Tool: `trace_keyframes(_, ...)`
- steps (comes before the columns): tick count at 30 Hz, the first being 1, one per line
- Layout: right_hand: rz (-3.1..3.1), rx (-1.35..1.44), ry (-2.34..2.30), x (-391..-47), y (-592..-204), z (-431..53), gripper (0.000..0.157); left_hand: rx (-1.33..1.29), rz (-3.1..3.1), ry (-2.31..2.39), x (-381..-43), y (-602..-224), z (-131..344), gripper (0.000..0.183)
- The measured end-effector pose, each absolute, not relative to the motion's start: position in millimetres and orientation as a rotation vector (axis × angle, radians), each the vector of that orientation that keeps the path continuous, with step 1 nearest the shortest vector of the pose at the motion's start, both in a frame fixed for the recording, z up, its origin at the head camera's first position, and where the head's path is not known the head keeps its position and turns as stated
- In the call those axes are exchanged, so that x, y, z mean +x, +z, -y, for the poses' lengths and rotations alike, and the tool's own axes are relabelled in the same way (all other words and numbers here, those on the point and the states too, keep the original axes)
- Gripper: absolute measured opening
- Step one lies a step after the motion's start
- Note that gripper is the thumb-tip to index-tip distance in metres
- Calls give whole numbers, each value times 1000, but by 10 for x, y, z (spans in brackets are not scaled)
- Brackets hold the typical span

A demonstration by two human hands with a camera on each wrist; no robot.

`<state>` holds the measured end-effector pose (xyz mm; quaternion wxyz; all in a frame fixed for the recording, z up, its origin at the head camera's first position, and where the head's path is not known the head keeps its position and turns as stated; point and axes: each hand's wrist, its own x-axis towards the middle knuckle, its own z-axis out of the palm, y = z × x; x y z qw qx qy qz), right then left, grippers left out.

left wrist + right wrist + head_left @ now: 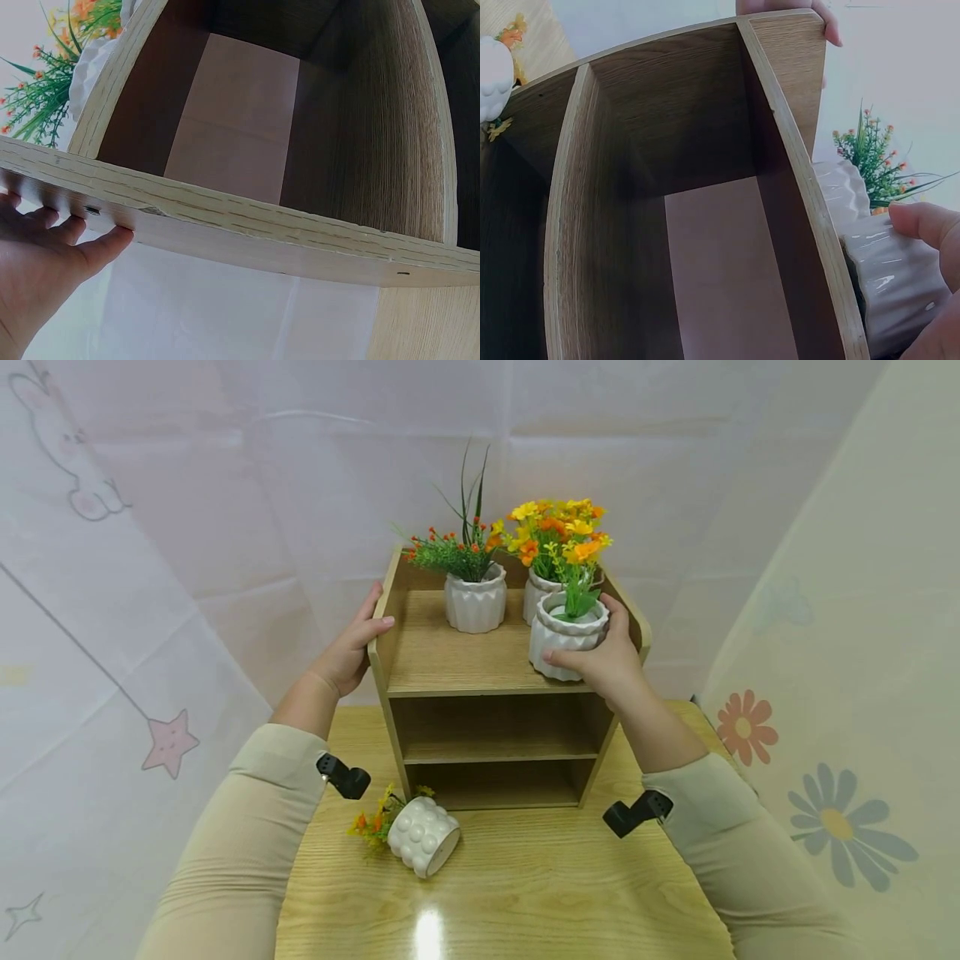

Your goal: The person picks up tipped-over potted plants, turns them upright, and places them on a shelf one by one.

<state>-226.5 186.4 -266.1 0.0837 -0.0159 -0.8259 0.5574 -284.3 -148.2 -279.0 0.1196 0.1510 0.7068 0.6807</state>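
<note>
My right hand (611,656) grips a white fluted flowerpot (558,647) with yellow and orange flowers, thumb across its front and fingers round its right side. This pot is at the front right of the top board of a small wooden shelf (465,668); in the right wrist view the pot (896,277) sits right at the board's edge. Against the shelf's left side panel rests my left hand (348,652). In the left wrist view, the left hand's fingers (105,247) lie extended on the panel's outer face, with nothing held.
Further back on the top board stand a white pot (476,602) with red-berried greenery and another white pot (534,593) with orange flowers, partly hidden. A bumpy white pot (423,835) with flowers lies tipped over on the wooden table (525,893), before the shelf's lower left corner.
</note>
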Motion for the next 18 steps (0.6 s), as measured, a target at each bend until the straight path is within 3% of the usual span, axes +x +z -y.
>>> trace_keyframes(18,2439,-92,1640,-2371,-2722,-1840,114,437,-2069,1994,-2835,-2795,1469,81)
